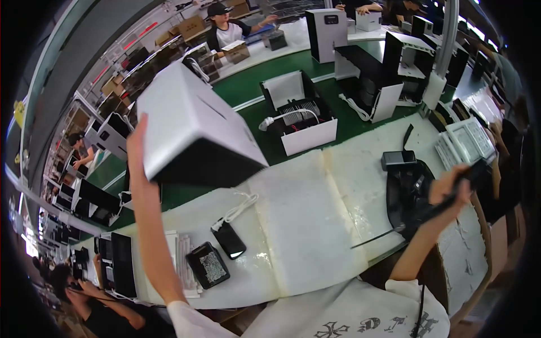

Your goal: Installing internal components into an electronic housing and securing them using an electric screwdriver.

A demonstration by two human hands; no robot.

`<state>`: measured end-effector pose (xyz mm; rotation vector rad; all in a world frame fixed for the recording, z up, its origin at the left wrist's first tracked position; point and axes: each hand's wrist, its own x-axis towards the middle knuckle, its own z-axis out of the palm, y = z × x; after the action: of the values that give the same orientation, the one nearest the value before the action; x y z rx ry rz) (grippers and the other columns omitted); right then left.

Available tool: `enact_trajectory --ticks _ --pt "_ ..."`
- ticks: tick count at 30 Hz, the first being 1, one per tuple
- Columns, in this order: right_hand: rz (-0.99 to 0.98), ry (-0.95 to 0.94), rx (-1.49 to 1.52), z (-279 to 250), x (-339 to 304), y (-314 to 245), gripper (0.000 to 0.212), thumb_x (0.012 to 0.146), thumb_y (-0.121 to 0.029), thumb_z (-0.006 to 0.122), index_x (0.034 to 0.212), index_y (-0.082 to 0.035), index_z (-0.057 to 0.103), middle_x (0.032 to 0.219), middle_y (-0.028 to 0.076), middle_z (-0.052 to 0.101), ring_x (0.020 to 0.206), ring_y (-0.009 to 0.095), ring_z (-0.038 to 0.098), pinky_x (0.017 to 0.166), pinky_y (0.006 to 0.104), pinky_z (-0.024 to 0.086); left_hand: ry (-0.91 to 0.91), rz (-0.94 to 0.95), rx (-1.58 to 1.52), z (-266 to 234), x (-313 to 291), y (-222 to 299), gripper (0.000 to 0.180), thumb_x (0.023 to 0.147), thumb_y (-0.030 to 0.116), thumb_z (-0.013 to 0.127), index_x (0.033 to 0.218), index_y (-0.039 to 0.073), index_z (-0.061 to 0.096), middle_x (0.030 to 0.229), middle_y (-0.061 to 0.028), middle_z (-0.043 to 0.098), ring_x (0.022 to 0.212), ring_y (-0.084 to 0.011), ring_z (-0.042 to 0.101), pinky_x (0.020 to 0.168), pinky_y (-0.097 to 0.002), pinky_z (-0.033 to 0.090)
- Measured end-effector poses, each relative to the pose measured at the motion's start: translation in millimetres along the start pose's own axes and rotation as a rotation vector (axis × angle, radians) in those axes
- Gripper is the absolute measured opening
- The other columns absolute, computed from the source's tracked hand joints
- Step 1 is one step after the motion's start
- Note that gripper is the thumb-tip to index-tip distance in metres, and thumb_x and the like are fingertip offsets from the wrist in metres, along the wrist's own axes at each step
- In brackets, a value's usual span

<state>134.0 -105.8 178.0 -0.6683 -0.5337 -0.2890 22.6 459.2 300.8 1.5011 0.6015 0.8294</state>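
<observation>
The left hand [137, 141] held a white box [197, 115] by its left side, the fingers pressed along the edge; the box leaned at a tilt over the green belt [239, 93], its black face turned toward the person. Whether its lower edge touched anything could not be told. The right hand [451, 190] was wrapped around a black power driver [431, 213], well apart from the box, and the driver's long thin bit pointed left and down over the white-covered bench [307, 225]. Below the box, on the bench, lay a black phone-like slab [229, 239] with a white cord [242, 207] at its upper end. Just beside the slab, on its left, sat a small black tray [195, 269] with little metal pieces in it, and left of that tray was a stack of white strips [183, 265]. Near the right hand, a small dark block [399, 159] sat at the upper edge of a black curved shell [397, 194], with white frames [468, 139] farther right. On the belt, to the right of the held box, stood a box with parts showing inside [324, 135]. Across the belt was a co-worker in a dark cap [218, 9].
</observation>
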Motion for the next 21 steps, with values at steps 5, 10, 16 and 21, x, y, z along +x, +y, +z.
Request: enact_trajectory --ticks 5,10,16,21 --pt "0.466 -0.067 -0.879 3.8 -12.9 92.6 0.041 0.087 -0.021 0.066 0.115 0.003 0.050 0.076 0.009 0.057 0.044 0.011 0.048 0.038 0.0257 0.035 0.102 0.100 -0.341 -44.3 186.7 -32.7 0.044 0.082 0.023 0.074 0.114 -0.002 0.058 0.106 -0.0131 0.067 0.086 -0.0287 0.068 0.074 -0.0430 0.056" --pt "0.534 -0.369 -1.373 -48.5 -41.6 149.7 0.056 0.077 -0.028 0.075 0.116 0.003 0.047 0.092 0.026 0.061 0.083 0.038 0.064 0.073 0.0418 0.050 0.660 -0.093 -0.251 -0.1 261.0 -151.4 0.040 0.081 0.018 0.074 0.109 -0.001 0.053 0.104 -0.0135 0.066 0.082 -0.0274 0.067 0.058 -0.0428 0.056" --pt "0.773 -0.447 -1.290 -59.5 -71.0 166.0 0.052 0.077 -0.031 0.073 0.110 0.001 0.048 0.081 0.022 0.062 0.065 0.032 0.066 0.061 0.0408 0.052 0.168 0.055 -0.478 -140.6 291.3 -161.5 0.032 0.092 0.006 0.060 0.121 -0.006 0.051 0.118 -0.0155 0.060 0.107 -0.0261 0.060 0.096 -0.0392 0.050" --pt "0.920 -0.268 -1.001 -54.8 -61.4 171.1 0.049 0.079 -0.027 0.073 0.109 0.002 0.047 0.068 0.012 0.058 0.044 0.021 0.060 0.043 0.0357 0.048 0.694 0.433 -0.358 -113.0 203.3 -165.3 0.024 0.092 0.007 0.057 0.114 -0.003 0.056 0.111 -0.0181 0.060 0.103 -0.0256 0.059 0.090 -0.0367 0.049"
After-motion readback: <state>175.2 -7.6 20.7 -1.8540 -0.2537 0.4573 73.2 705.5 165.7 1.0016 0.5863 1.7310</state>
